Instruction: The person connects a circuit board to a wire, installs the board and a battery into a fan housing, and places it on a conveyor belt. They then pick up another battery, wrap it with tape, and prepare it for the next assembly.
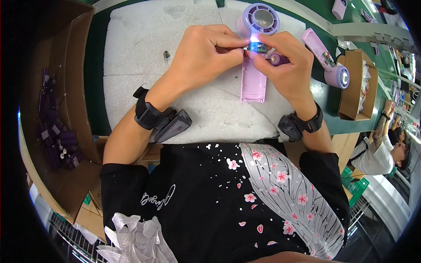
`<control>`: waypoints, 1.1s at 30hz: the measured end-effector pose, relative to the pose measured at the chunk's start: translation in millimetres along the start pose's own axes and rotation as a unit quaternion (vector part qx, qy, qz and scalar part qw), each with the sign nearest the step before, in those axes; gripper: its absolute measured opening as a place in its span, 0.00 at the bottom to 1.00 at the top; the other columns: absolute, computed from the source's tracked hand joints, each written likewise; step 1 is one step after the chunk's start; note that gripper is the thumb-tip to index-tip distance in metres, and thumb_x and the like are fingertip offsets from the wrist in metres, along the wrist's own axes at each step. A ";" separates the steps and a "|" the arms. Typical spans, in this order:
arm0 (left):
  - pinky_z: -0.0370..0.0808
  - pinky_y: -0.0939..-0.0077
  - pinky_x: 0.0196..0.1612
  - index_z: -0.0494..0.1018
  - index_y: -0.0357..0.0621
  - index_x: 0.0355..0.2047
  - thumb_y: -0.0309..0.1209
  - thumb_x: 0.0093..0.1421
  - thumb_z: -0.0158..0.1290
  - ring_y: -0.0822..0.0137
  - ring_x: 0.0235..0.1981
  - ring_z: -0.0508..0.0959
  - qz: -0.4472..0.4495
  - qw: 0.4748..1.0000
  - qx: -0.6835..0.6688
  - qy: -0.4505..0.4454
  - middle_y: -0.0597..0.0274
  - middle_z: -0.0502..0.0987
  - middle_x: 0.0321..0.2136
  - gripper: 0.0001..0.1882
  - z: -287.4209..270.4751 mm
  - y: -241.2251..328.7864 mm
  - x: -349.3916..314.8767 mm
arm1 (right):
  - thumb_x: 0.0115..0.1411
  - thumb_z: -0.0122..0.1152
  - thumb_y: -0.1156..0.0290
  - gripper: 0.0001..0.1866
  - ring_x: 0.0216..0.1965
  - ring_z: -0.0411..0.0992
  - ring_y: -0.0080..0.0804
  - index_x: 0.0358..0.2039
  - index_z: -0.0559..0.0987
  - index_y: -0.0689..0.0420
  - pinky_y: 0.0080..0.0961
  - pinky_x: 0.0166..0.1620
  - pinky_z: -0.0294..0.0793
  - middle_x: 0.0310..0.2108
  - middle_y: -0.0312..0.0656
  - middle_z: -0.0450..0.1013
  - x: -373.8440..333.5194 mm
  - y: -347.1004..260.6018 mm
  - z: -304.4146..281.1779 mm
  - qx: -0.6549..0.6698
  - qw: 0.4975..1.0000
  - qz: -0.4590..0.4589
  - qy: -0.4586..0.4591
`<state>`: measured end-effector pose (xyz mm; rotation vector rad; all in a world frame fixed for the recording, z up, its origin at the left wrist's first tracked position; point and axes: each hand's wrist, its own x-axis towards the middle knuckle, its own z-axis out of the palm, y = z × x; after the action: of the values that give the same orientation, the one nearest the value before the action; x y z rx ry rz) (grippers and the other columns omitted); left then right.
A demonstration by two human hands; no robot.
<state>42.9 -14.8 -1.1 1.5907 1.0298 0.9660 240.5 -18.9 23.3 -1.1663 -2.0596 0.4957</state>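
Note:
Both hands meet over the upper part of the foam sheet. My right hand [287,65] pinches a small green circuit board [258,47], where a bright bluish-white light glows. From the left, my left hand [204,57] is closed with its fingertips at the board's edge; what they hold is mostly hidden. Just beyond the board lies a lilac handheld fan [264,18], its round head facing up. Its lilac handle shell [253,83] lies open below my fingers. A dark purple battery cell [277,59] shows by my right fingers.
White foam sheet [144,65] covers the green table. A cardboard box [76,57] with several purple cells stands at the left. Another opened fan [337,77] lies at the right beside a small cardboard box [370,87]. Another person [377,155] sits farther right.

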 end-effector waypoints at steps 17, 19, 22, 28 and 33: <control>0.73 0.80 0.30 0.81 0.37 0.37 0.26 0.51 0.57 0.73 0.25 0.77 -0.020 0.999 -0.037 -0.006 0.58 0.80 0.28 0.13 1.6 -5.4 1.9 | 0.46 0.67 0.78 0.15 0.21 0.64 0.15 0.37 0.81 0.59 0.11 0.24 0.62 0.29 0.34 0.74 -0.4 -3.8 -1.8 0.006 1.000 0.022 -0.011; 0.74 0.80 0.31 0.81 0.37 0.38 0.26 0.51 0.57 0.73 0.25 0.78 -0.019 0.998 -0.052 -0.003 0.58 0.81 0.29 0.13 2.2 -5.7 1.8 | 0.47 0.69 0.74 0.14 0.22 0.68 0.18 0.37 0.81 0.57 0.14 0.24 0.65 0.29 0.36 0.74 -0.9 -6.6 -5.0 0.051 0.995 0.083 -0.014; 0.75 0.80 0.34 0.79 0.37 0.41 0.24 0.52 0.57 0.73 0.27 0.78 -0.071 0.989 -0.121 -0.040 0.59 0.80 0.32 0.15 1.1 -1.1 -0.3 | 0.48 0.70 0.72 0.13 0.21 0.68 0.18 0.37 0.82 0.57 0.15 0.24 0.66 0.30 0.37 0.74 -1.9 -8.6 -11.3 0.077 0.987 0.136 -0.022; 0.75 0.80 0.33 0.77 0.39 0.44 0.23 0.52 0.57 0.75 0.27 0.78 -0.040 0.992 -0.105 -0.051 0.61 0.80 0.33 0.17 6.4 6.5 -1.6 | 0.52 0.61 0.82 0.13 0.19 0.64 0.11 0.40 0.76 0.64 0.09 0.22 0.60 0.37 0.36 0.72 -5.6 -0.3 -23.6 0.081 0.974 0.192 -0.093; 0.74 0.80 0.34 0.75 0.39 0.43 0.23 0.52 0.57 0.75 0.28 0.78 -0.077 0.989 -0.106 -0.075 0.62 0.78 0.32 0.16 9.8 13.2 -1.5 | 0.50 0.68 0.72 0.12 0.20 0.64 0.16 0.36 0.81 0.58 0.14 0.23 0.62 0.29 0.36 0.73 -6.7 -1.5 -21.3 0.109 0.975 0.186 -0.060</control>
<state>53.7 -21.5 9.4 1.3664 0.9003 0.8093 257.6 -25.7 36.0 -1.4203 -1.8296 0.9666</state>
